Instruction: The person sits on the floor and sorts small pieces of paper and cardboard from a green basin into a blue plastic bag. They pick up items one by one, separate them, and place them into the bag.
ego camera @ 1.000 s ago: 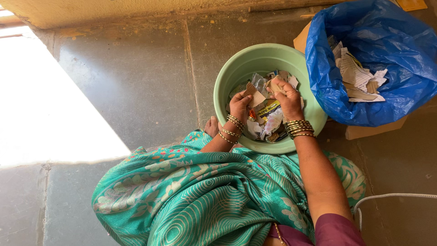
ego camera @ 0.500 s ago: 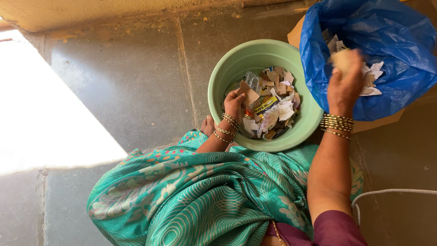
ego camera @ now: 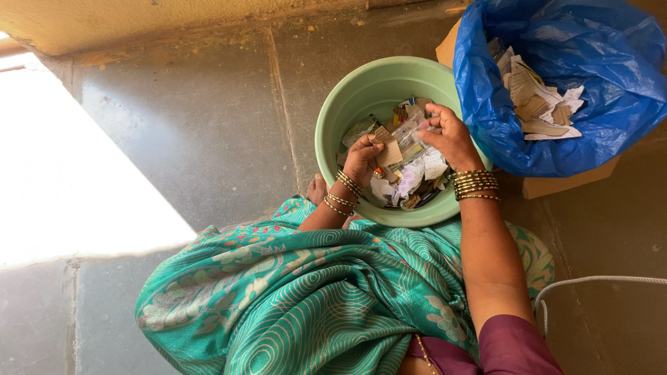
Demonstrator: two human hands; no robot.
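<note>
From the head camera, the left hand [ego camera: 361, 161] pinches a brown cardboard scrap [ego camera: 388, 149] over the green basin [ego camera: 340, 111], while the right hand [ego camera: 450, 139] has its fingers closed on a clear wrapper [ego camera: 415, 132] atop the scrap pile [ego camera: 410, 173]. To sort well, lift one piece cleanly, without dragging neighbours. The blue bag [ego camera: 500, 132] with papers lies at two o'clock. Half a second ago the right hand was over that bag; now it is back in the basin.

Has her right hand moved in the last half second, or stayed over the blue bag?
Yes. The right hand has come back from over the blue bag to the green tub, where its fingers now pinch a scrap among the torn paper.
</note>
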